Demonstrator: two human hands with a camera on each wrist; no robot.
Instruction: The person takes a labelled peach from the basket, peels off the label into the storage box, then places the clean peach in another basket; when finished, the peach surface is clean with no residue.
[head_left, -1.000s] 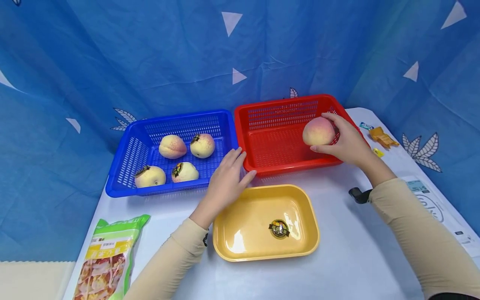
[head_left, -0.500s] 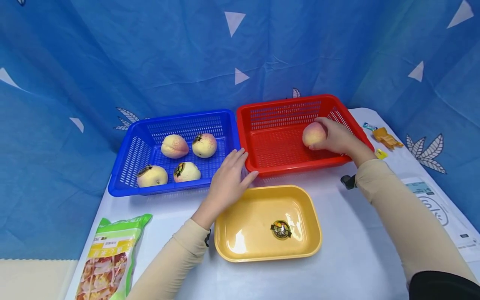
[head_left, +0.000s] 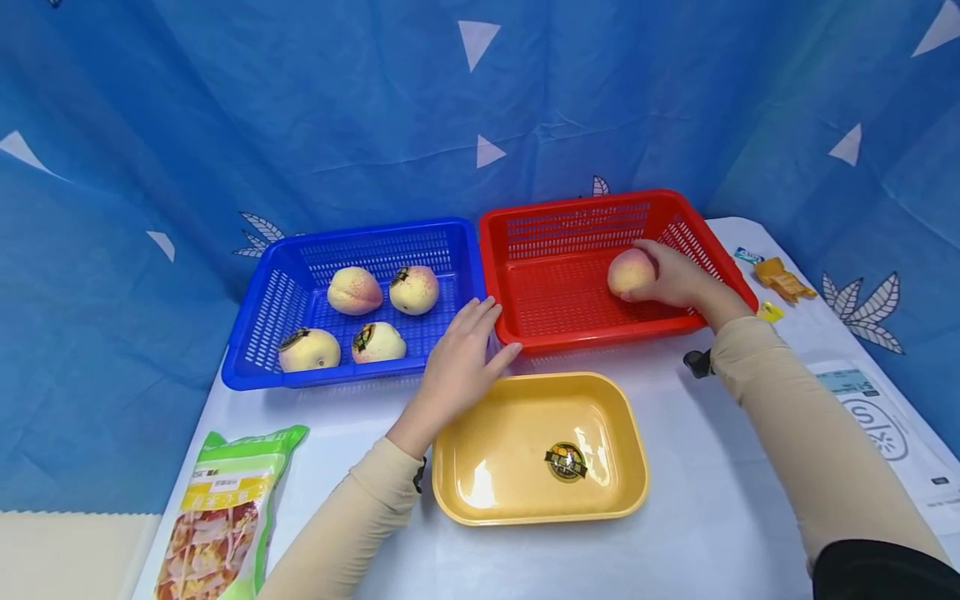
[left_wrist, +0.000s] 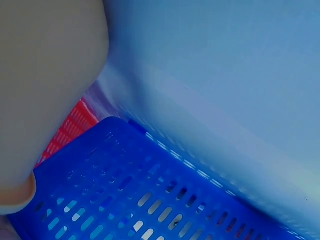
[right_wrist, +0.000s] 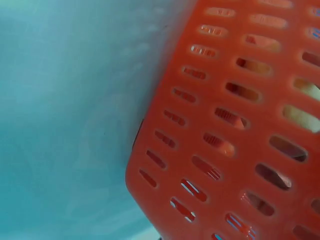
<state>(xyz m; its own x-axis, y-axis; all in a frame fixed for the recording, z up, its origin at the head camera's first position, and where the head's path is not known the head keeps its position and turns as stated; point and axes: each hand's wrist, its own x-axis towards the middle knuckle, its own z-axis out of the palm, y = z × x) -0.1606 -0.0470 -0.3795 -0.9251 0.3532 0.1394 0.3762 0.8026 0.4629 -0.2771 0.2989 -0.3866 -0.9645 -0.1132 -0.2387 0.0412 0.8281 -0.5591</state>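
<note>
The peach [head_left: 628,272] is sitting low inside the red basket [head_left: 577,333], toward its right side, with the right hand [head_left: 675,275] curled around it from the right; fingers and thumb are wrapping the fruit, so the grip is not yet let go.

Working from the near edge outward: a snack bag [head_left: 217,517] is lying at the front left of the white table [head_left: 712,517], and an empty yellow tray [head_left: 540,446] with a round sticker is sitting at front centre. Just behind the tray, the left hand [head_left: 456,367] is resting with straight, relaxed fingers at the gap between the two baskets, its fingertips touching the near corners of the red basket and the blue basket [head_left: 255,367]; it is holding nothing. In the blue basket four peaches [head_left: 352,321] are lying in two pairs. Beyond the baskets a blue patterned cloth [head_left: 375,108] is hanging as a backdrop, and some small orange bits [head_left: 780,277] are lying at the table's far right.

The step in hand looks like setting the fruit down in the red basket; whether it is already touching the floor I cannot tell. The next move would call for opening the fingers gently so the round fruit does not roll, then lifting the hand clear of the rim.
</note>
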